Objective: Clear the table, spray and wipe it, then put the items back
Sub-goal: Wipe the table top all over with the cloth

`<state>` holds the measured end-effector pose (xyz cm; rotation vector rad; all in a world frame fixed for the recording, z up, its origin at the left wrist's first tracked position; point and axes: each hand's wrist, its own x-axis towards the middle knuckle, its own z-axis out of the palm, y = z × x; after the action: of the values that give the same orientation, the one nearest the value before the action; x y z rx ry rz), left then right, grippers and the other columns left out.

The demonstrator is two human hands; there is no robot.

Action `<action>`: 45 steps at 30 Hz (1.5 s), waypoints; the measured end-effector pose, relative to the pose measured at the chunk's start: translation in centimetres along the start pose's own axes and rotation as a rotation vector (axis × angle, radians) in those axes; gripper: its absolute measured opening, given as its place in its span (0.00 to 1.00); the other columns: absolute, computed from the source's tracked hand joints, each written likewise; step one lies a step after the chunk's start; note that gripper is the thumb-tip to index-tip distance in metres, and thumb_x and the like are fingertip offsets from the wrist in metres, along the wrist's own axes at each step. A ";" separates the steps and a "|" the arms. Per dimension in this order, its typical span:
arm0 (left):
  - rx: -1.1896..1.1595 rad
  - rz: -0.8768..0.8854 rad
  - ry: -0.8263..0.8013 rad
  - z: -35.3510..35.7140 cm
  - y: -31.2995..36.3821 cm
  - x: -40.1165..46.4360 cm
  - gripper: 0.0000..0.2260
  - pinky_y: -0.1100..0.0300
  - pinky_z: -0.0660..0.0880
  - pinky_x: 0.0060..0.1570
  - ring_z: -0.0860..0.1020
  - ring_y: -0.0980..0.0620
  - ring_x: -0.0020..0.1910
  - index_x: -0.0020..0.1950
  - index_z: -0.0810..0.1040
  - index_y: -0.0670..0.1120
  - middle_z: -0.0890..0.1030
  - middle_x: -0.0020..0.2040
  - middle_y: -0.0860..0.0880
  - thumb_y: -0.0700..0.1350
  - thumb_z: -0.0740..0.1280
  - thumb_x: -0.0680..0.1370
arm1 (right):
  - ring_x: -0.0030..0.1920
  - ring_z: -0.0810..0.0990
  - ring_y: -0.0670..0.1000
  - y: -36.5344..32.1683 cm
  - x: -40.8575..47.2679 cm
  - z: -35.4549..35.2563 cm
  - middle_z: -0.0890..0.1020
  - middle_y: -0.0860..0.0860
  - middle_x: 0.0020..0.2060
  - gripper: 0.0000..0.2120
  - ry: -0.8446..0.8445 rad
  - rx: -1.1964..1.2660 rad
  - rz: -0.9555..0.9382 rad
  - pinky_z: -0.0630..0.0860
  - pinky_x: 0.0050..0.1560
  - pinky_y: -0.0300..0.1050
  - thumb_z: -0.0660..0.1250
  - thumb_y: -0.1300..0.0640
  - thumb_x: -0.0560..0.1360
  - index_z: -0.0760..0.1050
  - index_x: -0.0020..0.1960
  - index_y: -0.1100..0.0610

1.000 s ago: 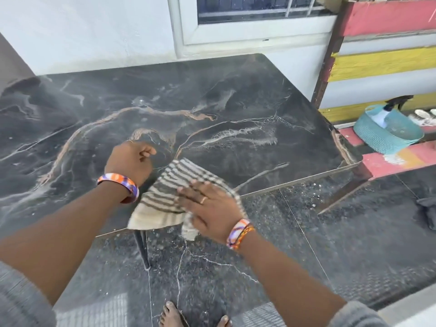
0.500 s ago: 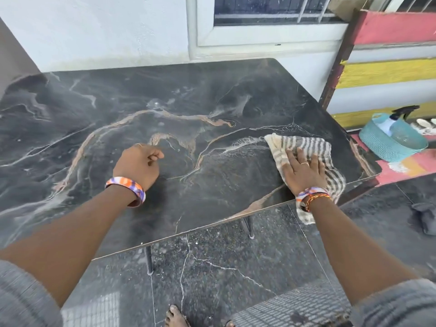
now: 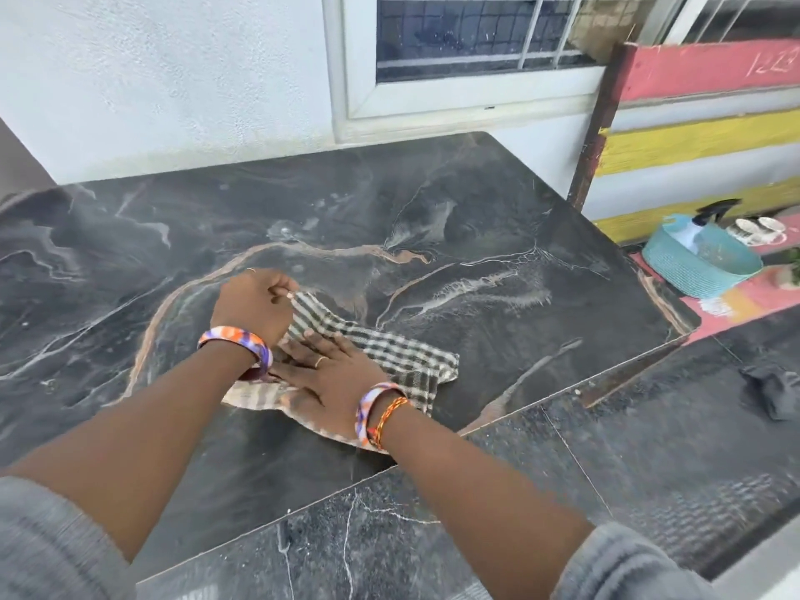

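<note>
1. Lay rumpled near the front edge of the glossy black marble-patterned table [image 3: 433,218]: a striped beige-and-dark woven cloth [image 3: 385,352].
2. Pinched one cloth corner: left hand [image 3: 253,303]; pressed flat on it, fingers straight: right hand [image 3: 333,374].
3. Stood well apart, right, on a painted bench: teal woven basket [image 3: 692,270] holding a partly hidden spray bottle [image 3: 703,223].

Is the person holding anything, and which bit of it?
Yes. The left hand pinches the striped cloth by its far corner, while the right hand presses flat on its middle against the table.
</note>
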<state>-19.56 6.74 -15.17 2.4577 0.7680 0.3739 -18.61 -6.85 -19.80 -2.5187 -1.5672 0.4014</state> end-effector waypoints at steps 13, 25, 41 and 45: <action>0.109 0.004 -0.108 -1.6 -2.8 1.3 0.15 0.53 0.72 0.55 0.77 0.38 0.55 0.59 0.78 0.45 0.77 0.62 0.40 0.37 0.62 0.73 | 0.77 0.45 0.60 14.5 -3.4 -3.4 0.48 0.51 0.78 0.25 0.207 0.109 1.074 0.43 0.76 0.60 0.44 0.46 0.81 0.48 0.78 0.48; 0.052 -0.139 -0.017 -2.8 -4.1 4.3 0.11 0.54 0.71 0.58 0.76 0.39 0.58 0.55 0.80 0.43 0.78 0.60 0.40 0.39 0.64 0.74 | 0.78 0.45 0.51 3.3 7.4 -1.8 0.51 0.43 0.77 0.25 0.023 0.021 0.118 0.37 0.75 0.56 0.50 0.42 0.79 0.52 0.76 0.42; 0.153 -0.308 0.033 -0.6 -3.4 10.7 0.14 0.50 0.72 0.59 0.76 0.40 0.59 0.57 0.80 0.44 0.77 0.62 0.42 0.37 0.63 0.74 | 0.77 0.43 0.62 24.7 15.6 -9.2 0.46 0.50 0.78 0.28 0.148 0.030 0.861 0.40 0.74 0.65 0.45 0.43 0.80 0.46 0.78 0.49; 0.186 -0.345 0.063 -1.0 -4.4 10.4 0.15 0.49 0.72 0.60 0.75 0.38 0.59 0.59 0.79 0.43 0.77 0.62 0.41 0.36 0.65 0.73 | 0.77 0.45 0.60 19.3 20.9 -8.5 0.49 0.50 0.78 0.27 0.101 -0.054 0.454 0.42 0.76 0.59 0.46 0.46 0.81 0.48 0.78 0.50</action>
<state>-13.62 16.31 -15.78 2.4257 1.2808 0.2595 9.23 3.50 -19.83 -2.8776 -0.9749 0.2771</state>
